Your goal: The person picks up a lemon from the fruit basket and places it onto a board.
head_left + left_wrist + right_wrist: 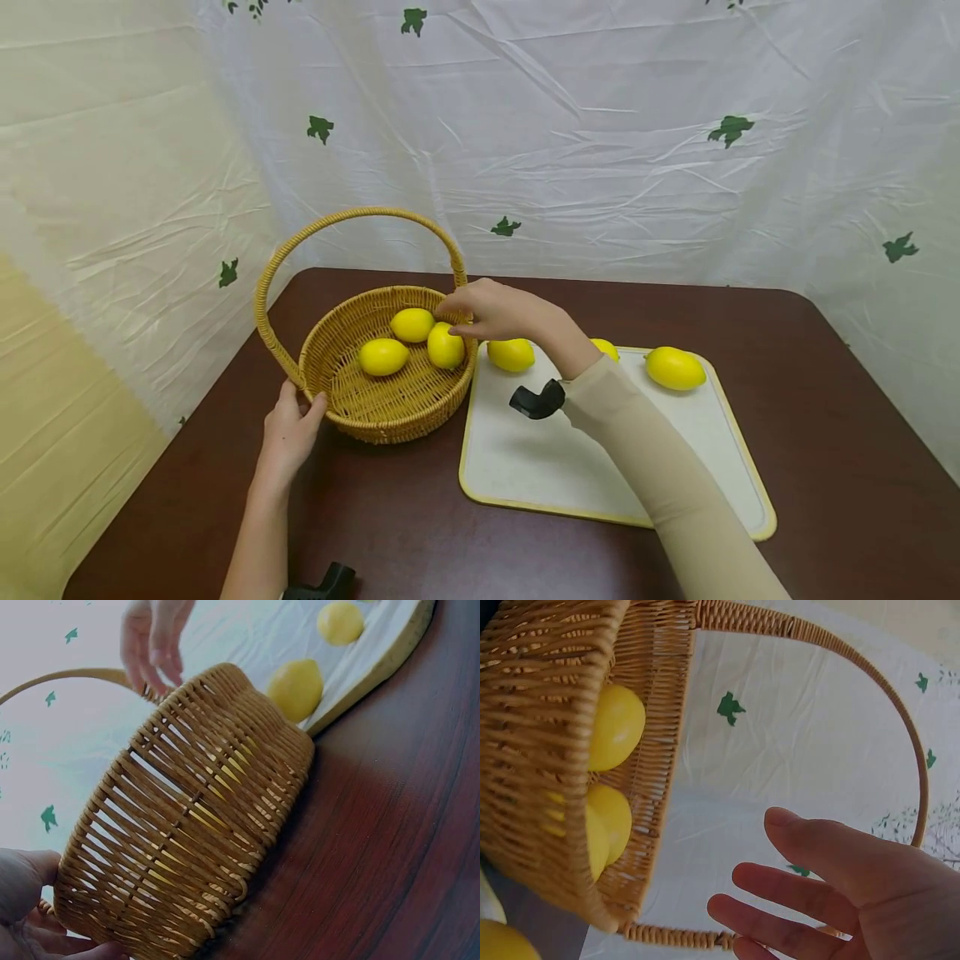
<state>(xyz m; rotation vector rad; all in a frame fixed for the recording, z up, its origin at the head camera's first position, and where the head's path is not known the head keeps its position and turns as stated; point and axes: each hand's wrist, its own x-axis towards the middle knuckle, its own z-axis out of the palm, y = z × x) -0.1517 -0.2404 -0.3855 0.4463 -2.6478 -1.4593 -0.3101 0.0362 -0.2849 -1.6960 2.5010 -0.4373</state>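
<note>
A wicker basket (pixel 397 429) with a tall arched handle stands on the left of the table. Inside lie three yellow lemons: one at the left (pixel 383 357), one at the back (pixel 412 325) and one at the right (pixel 446 347). My left hand (pixel 288 432) grips the basket's left rim near the handle's base, thumb on the rim and fingers on the outer side. Over the right rim hovers my right hand (pixel 513 312), its fingers loosely extended; the right wrist view shows nothing held in it, apart from the lemons.
A white cutting board (pixel 540 467) with a yellow edge lies right of the basket. It bears three lemons: one near the basket (pixel 512 356), one partly behind my right arm (pixel 604 348) and one farther right (pixel 675 368). White leaf-patterned cloth hangs behind the dark table (pixel 420 517).
</note>
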